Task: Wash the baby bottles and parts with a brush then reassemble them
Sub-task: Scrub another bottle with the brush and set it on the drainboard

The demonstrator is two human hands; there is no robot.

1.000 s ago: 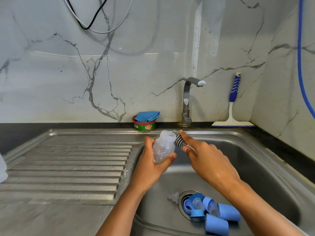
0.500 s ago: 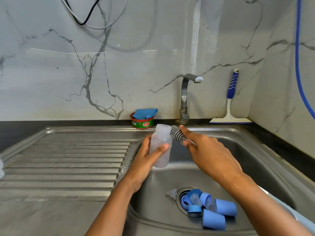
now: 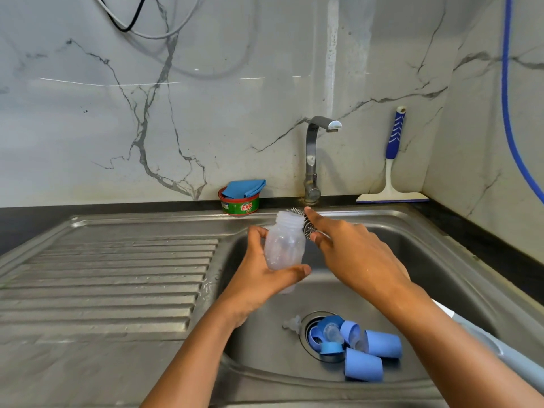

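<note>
Standing at the steel sink (image 3: 441,275), the person grips a clear baby bottle (image 3: 284,245) upright in the left hand (image 3: 259,278), above the basin. The right hand (image 3: 359,260) pinches a bottle brush (image 3: 306,223), forefinger stretched along it. Its bristle head sits just beside the bottle's threaded neck; I cannot tell whether they touch. Blue caps (image 3: 382,344), a blue ring (image 3: 328,347) and a clear nipple (image 3: 293,323) lie around the drain. A green dish-soap tub (image 3: 240,205) stands near the faucet (image 3: 312,160).

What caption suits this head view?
Left hand grips clear plastic baby bottle; right hand holds grey bristle brush beside its neck.
</note>
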